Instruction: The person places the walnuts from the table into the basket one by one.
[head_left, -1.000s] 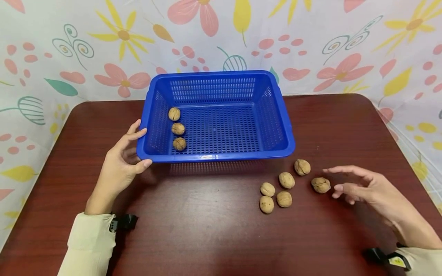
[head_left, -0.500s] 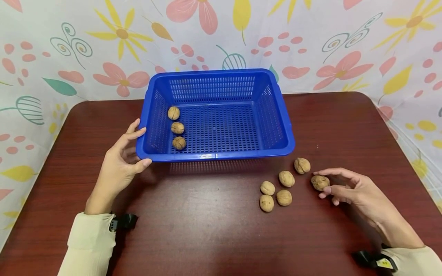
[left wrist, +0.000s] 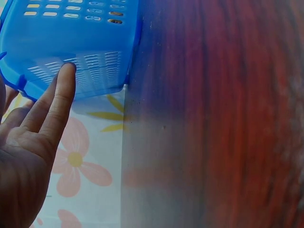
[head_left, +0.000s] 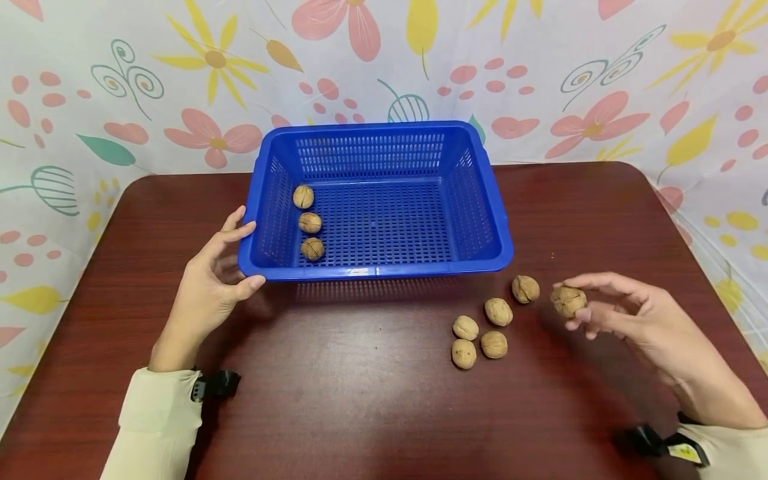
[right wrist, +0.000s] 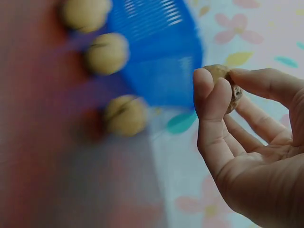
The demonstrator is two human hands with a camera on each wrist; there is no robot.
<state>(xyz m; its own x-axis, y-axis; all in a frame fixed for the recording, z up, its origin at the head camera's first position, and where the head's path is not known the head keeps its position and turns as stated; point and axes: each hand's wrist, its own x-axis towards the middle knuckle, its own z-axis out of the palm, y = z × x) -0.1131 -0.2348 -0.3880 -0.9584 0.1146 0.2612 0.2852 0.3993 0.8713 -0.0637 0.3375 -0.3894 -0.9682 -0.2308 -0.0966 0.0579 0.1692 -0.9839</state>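
A blue plastic basket [head_left: 480,193] stands at the back middle of a dark red table [head_left: 360,400], with three walnuts [head_left: 309,223] in a row along its left side. My left hand [head_left: 219,277] rests against the basket's front left corner [left wrist: 71,71], fingers fairly straight, thumb on the near rim. Several loose walnuts [head_left: 497,311] lie on the table to the right of the basket. My right hand [head_left: 606,310] pinches one walnut [head_left: 568,301] between thumb and fingers [right wrist: 209,95], lifted just off the table; the same walnut [right wrist: 229,80] shows in the right wrist view.
A flowered cloth [head_left: 384,67] hangs behind the table and drapes past its edges. Both wrists wear black straps below cream sleeves [head_left: 156,427].
My right hand reached to the rightmost loose walnut, closed its fingers round it and lifted it up and back. My left hand and the basket have stayed put.
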